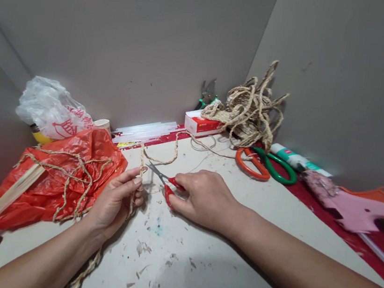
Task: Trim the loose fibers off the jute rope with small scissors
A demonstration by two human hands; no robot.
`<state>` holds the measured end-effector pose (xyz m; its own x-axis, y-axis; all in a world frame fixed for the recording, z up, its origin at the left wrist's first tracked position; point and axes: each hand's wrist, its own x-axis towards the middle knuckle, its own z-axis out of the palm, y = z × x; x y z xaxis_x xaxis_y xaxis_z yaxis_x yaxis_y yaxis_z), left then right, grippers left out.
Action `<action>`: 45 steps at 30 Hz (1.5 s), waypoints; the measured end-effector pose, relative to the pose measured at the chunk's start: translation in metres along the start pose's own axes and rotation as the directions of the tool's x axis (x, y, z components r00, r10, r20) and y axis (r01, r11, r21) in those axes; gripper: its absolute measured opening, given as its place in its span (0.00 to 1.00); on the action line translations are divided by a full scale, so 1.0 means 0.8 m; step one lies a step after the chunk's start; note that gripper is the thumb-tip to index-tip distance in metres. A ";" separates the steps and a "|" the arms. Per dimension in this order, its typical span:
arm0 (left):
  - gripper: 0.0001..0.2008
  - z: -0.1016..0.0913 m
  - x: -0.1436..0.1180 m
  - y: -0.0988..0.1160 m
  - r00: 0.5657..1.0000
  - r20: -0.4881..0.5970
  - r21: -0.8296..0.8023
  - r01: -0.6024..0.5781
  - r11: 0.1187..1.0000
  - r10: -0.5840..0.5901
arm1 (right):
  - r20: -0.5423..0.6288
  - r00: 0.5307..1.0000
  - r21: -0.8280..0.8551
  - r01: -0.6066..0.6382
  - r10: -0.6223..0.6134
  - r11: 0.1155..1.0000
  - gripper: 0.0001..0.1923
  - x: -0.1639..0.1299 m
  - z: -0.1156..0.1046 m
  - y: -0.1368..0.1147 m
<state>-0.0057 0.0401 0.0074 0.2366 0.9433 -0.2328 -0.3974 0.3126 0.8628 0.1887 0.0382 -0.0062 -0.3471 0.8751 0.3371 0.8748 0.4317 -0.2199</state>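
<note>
Currently, left hand (115,202) is pinching tan braided cord (142,160), right hand (204,197) gripping red-handled steel scissors (161,176), inside off-white tabletop (221,266) edges.

Both hands (113,202) (204,197) curled, forearms (54,251) (280,252) angled inward

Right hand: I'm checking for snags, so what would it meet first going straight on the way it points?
Led by its red-handled scissors, the right hand would likely first meet the braided cord in the left hand, though depth at the tips is unclear.
</note>
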 end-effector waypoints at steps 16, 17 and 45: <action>0.09 -0.005 0.003 -0.007 0.998 -0.050 0.100 -0.040 0.994 0.045 | 0.083 0.991 -0.110 0.115 -0.106 0.987 0.15 0.000 -0.003 -0.004; 0.08 -0.006 0.003 -0.008 0.998 -0.052 0.110 -0.041 0.993 0.047 | 0.087 0.990 -0.114 0.121 -0.111 0.986 0.15 0.000 -0.003 -0.004; 0.06 -0.005 0.003 -0.009 0.997 -0.060 0.167 -0.033 0.985 0.043 | 0.162 0.982 -0.095 0.113 -0.097 0.989 0.15 0.001 -0.009 -0.005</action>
<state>-0.0057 0.0408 -0.0013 0.1653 0.9610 -0.2219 -0.2509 0.2585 0.9328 0.1872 0.0360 0.0013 -0.4805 0.8529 0.2043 0.8579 0.5054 -0.0922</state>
